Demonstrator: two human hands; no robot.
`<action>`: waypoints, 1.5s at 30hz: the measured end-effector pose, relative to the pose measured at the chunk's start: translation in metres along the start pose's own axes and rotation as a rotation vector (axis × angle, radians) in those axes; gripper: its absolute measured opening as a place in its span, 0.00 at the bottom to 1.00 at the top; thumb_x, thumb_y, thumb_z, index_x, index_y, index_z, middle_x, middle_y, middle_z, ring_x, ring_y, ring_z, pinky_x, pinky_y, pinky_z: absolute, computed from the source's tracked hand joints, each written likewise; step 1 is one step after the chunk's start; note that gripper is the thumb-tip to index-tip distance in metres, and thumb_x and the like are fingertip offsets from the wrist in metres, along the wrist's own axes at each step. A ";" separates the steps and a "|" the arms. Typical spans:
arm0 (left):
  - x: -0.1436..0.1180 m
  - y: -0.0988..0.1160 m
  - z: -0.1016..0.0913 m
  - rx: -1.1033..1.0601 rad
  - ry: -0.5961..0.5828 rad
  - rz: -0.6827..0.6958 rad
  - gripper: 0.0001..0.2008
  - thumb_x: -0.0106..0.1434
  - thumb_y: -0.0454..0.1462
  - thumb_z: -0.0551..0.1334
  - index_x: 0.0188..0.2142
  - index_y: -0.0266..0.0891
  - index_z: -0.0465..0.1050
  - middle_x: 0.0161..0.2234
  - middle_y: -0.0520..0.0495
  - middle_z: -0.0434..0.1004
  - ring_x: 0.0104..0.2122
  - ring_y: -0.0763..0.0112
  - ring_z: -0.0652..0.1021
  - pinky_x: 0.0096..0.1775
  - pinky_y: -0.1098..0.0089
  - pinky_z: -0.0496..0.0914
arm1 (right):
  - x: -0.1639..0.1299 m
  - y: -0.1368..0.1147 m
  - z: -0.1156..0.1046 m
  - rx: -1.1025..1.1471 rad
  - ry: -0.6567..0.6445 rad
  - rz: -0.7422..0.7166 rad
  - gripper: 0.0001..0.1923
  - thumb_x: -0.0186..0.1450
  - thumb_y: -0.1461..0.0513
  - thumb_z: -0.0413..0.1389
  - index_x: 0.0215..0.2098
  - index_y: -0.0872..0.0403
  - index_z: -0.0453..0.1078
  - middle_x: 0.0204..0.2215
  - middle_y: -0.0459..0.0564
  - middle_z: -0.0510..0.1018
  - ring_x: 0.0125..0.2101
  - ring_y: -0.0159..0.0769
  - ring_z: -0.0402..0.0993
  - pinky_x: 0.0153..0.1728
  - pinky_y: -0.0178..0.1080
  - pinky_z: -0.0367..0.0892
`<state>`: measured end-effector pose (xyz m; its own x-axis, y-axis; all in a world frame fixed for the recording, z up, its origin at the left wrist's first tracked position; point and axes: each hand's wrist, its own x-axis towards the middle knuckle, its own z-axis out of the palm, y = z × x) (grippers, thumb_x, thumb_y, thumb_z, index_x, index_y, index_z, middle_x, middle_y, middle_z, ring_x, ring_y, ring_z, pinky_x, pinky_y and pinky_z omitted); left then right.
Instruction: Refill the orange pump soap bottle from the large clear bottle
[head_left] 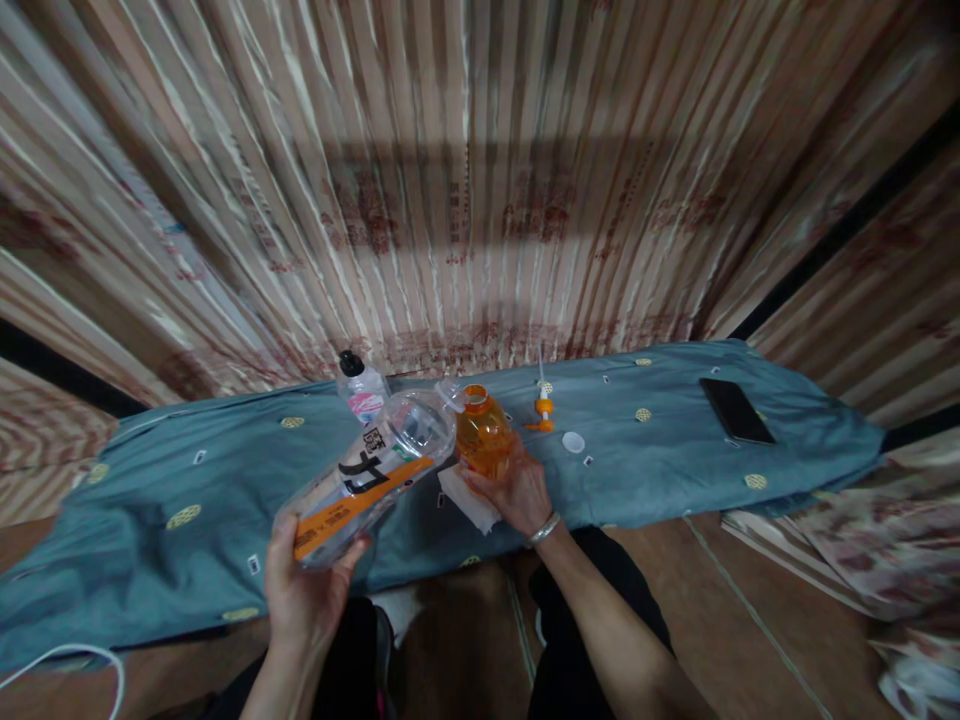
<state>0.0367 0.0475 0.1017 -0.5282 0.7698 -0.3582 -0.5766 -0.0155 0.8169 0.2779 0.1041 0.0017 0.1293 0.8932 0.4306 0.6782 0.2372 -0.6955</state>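
The large clear plastic refill bottle with an orange and black label (367, 470) lies tilted near the centre of the frame, its base low toward the lower left and its open mouth raised toward a small round orange bottle (484, 432) just right of centre. The left hand (304, 590) has its grip closed under and around the base of the big bottle, thumb over the label. The right hand (517, 490) wraps its grip around the lower body of the orange bottle, steadying it upright on the blue-grey patterned cloth (660, 460) that covers the counter.

The large bottle looks thin-walled and springy, likely to dent under a squeeze and to be slippery if wet (how full it is cannot be told); taking it at the base with a second point nearer the shoulder would seem the firmest hold. The small bottle looks light and easy to tip.

A folded white tissue (469, 500) sits under the right hand. Further right lie an orange pump head with a white tube (541, 405) and a white round cap (573, 442); a black-capped clear bottle (360, 390) stands behind, and a black phone (736, 410) lies at the far right.
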 end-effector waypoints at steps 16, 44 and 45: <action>0.002 0.007 -0.018 0.034 -0.056 0.069 0.36 0.26 0.55 0.88 0.33 0.42 0.84 0.27 0.49 0.87 0.21 0.62 0.83 0.18 0.68 0.78 | 0.000 -0.008 -0.024 0.232 -0.160 0.045 0.41 0.64 0.48 0.69 0.71 0.53 0.69 0.60 0.61 0.86 0.59 0.60 0.86 0.59 0.60 0.82; -0.004 -0.013 -0.037 0.006 -0.161 -0.022 0.46 0.37 0.44 0.87 0.58 0.46 0.82 0.47 0.41 0.89 0.48 0.43 0.87 0.34 0.59 0.87 | -0.006 0.002 -0.025 0.275 -0.133 0.082 0.39 0.64 0.41 0.68 0.63 0.55 0.73 0.49 0.64 0.90 0.48 0.61 0.90 0.49 0.60 0.86; -0.004 -0.013 -0.036 0.005 -0.162 -0.022 0.45 0.37 0.43 0.87 0.57 0.46 0.83 0.47 0.42 0.89 0.48 0.45 0.87 0.34 0.60 0.87 | -0.006 0.003 -0.026 0.276 -0.138 0.091 0.39 0.63 0.41 0.69 0.63 0.55 0.73 0.49 0.64 0.90 0.48 0.62 0.90 0.50 0.60 0.86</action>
<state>0.0242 0.0211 0.0759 -0.4074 0.8629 -0.2990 -0.5839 0.0055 0.8118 0.2977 0.0893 0.0120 0.0682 0.9544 0.2907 0.4444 0.2318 -0.8653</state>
